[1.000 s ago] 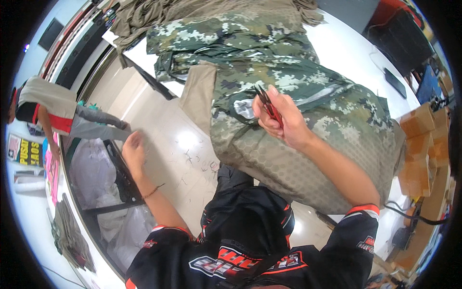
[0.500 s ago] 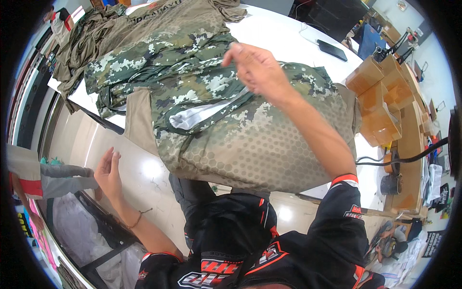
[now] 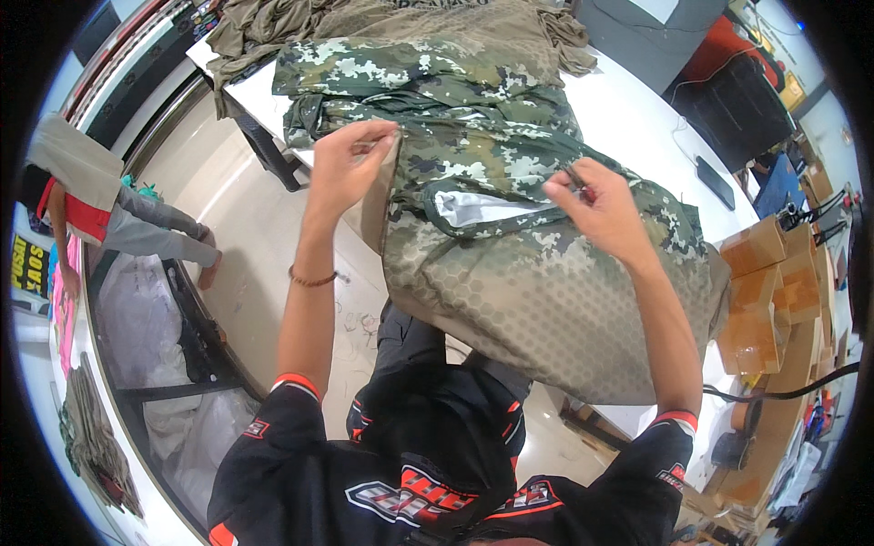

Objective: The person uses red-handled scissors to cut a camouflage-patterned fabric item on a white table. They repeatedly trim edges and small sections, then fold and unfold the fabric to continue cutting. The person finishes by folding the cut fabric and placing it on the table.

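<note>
The camouflage shirt lies spread over the near edge of the white counter, its patterned cloth fading to tan hexagons toward the worker at 6 o'clock. Its white-lined opening gapes just past 12 o'clock, between the two hands, and a tan sleeve hangs off the counter at about half past 10.

The left hand is at 11 o'clock, thumb and fingertips drawn narrow right at the top of that sleeve; I can't tell whether cloth is caught between them. The right hand, at 2 o'clock, is closed around red-handled snips just above the shirt. Fingers hide most of the tool, so which way its blades point is hard to judge.

Working well here, I'd say, means pinching only the very edge with the left and keeping it lightly taut, so the thin-looking cloth doesn't bunch. The snips are best kept folded into the palm, tips up and away from the opening, while the fingers shift fabric; a careless point could nick it. Since the cloth overhangs toward 6 o'clock, gentle tugs are wiser than hard pulls, which could drag it off the counter.
</note>
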The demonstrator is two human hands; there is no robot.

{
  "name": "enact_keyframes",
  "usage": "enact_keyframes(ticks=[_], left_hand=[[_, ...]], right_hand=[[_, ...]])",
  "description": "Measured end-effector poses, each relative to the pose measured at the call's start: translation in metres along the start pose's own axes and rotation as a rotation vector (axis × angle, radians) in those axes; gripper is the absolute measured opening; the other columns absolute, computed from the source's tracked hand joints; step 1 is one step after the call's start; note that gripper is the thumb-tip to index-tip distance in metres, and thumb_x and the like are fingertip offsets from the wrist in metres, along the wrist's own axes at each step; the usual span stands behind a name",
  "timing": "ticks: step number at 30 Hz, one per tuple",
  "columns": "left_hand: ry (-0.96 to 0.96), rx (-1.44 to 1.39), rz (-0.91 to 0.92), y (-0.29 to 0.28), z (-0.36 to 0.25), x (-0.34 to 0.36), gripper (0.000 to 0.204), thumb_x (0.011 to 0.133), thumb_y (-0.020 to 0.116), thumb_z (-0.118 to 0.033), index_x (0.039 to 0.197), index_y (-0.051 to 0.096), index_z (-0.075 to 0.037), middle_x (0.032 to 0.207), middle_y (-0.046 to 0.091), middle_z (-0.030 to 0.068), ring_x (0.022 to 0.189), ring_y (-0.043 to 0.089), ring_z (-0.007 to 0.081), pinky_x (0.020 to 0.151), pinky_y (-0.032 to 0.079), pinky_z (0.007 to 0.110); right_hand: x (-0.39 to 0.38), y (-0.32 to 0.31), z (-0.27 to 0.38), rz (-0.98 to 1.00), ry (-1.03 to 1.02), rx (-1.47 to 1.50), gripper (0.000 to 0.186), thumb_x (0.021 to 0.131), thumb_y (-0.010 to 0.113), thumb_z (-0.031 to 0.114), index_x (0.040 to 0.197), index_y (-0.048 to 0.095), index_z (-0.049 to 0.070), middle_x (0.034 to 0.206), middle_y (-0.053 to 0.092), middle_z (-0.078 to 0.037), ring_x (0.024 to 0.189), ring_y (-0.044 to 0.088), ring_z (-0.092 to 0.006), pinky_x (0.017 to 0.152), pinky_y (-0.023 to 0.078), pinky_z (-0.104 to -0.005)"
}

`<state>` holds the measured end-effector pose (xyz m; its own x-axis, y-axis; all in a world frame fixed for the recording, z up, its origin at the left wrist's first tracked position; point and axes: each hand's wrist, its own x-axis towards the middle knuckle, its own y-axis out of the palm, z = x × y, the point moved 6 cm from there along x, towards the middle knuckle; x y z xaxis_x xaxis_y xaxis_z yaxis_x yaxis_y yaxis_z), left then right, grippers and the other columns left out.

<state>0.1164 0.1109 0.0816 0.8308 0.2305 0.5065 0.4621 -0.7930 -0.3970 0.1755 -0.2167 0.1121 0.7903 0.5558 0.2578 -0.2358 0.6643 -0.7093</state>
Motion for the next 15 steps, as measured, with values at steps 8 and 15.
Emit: enact_keyframes(ticks=[8,15], left_hand=[[-0.173,0.239,-0.013,0.037,0.039,0.034,0.034,0.087,0.079,-0.027,0.107,0.076,0.001,0.09,0.077,0.0134,0.082,0.074,0.0194,0.081,0.058,0.03],[-0.142,-0.059,-0.068,0.029,-0.005,-0.003,0.015,0.09,0.075,-0.011,0.097,0.075,0.002,0.078,0.074,0.0102,0.067,0.065,0.0111,0.063,0.051,0.027]], right_hand=[[0.033,0.043,0.035,0.088,-0.136,0.012,0.026,0.089,0.073,0.027,0.098,0.075,0.002,0.09,0.066,-0.014,0.075,0.064,-0.028,0.069,0.051,-0.0375],[0.042,0.05,0.042,-0.07,-0.169,0.152,0.021,0.089,0.073,0.02,0.099,0.074,0.002,0.09,0.068,-0.01,0.072,0.062,-0.0198,0.061,0.047,-0.0298]])
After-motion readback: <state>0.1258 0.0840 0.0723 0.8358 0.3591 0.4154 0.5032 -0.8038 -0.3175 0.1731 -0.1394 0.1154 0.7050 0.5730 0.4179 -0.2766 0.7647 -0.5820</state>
